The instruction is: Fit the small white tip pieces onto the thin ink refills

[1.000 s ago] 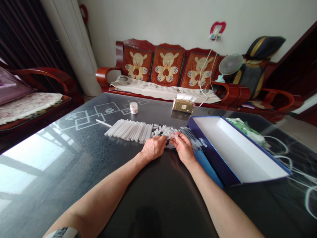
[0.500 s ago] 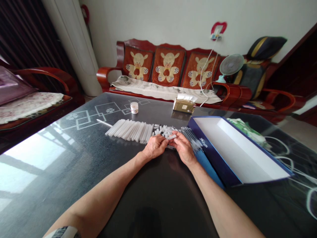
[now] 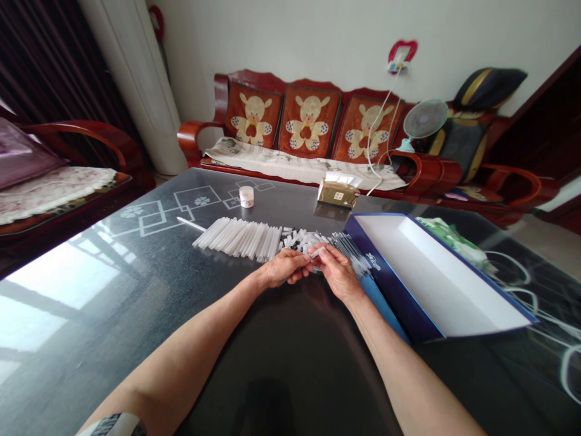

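Observation:
My left hand (image 3: 282, 268) and my right hand (image 3: 334, 270) meet over the dark glass table (image 3: 136, 290), fingers pinched together around a small white cap piece (image 3: 317, 252). Just behind them lies a heap of small white and black caps (image 3: 300, 240). A row of white tubes (image 3: 238, 235) lies side by side to the left of that heap. A bundle of thin dark refills (image 3: 350, 253) lies to the right, by my right hand.
An open blue box (image 3: 436, 275) with a white inside lies at the right, a green packet (image 3: 447, 237) behind it. A small white jar (image 3: 246, 196) and a brown tissue pack (image 3: 336, 192) stand farther back. A red wooden sofa and a fan stand beyond the table.
Both hands have drawn slightly back from the heap of caps and lifted a white piece between the fingertips. The tubes and the box have not moved.

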`<state>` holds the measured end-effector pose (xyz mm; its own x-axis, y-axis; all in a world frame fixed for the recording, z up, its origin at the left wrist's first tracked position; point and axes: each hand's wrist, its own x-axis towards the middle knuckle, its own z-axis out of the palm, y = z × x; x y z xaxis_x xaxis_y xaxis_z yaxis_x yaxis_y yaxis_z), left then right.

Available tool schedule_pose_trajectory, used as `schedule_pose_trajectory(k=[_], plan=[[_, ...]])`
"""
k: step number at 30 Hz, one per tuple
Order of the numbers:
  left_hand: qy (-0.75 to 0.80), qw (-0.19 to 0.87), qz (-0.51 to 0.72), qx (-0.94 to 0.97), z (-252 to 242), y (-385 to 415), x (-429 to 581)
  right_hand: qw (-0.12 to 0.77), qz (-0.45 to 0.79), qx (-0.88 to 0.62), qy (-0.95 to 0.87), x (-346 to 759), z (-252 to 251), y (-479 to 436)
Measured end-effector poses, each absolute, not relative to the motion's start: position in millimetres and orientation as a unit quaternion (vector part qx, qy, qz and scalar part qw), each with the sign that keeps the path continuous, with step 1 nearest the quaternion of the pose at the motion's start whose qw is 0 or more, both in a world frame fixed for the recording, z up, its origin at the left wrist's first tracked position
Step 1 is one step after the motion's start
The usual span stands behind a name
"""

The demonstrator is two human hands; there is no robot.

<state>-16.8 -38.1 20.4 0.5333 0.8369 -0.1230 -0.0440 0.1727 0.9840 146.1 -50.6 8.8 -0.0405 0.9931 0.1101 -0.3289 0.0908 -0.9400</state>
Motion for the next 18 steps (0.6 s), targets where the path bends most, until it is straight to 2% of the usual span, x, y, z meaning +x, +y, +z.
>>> schedule_pose_trajectory(k=[3, 8, 12, 18], plan=[[0.378, 0.599, 0.337, 0.620, 18, -37, -17, 0.595, 0.551, -0.384, -0.441, 144, 6, -50], [0.406, 0.337, 0.362, 0.769, 14, -38, -18, 0.610, 0.531, -0.393, -0.439, 142, -1, -49], [0.409, 0.154, 0.379, 0.816, 10, -41, -14, 0.613, 0.525, -0.402, -0.433, 140, -4, -50], [0.413, 0.044, 0.405, 0.815, 3, -48, -10, 0.623, 0.525, -0.406, -0.414, 134, 1, -54]])
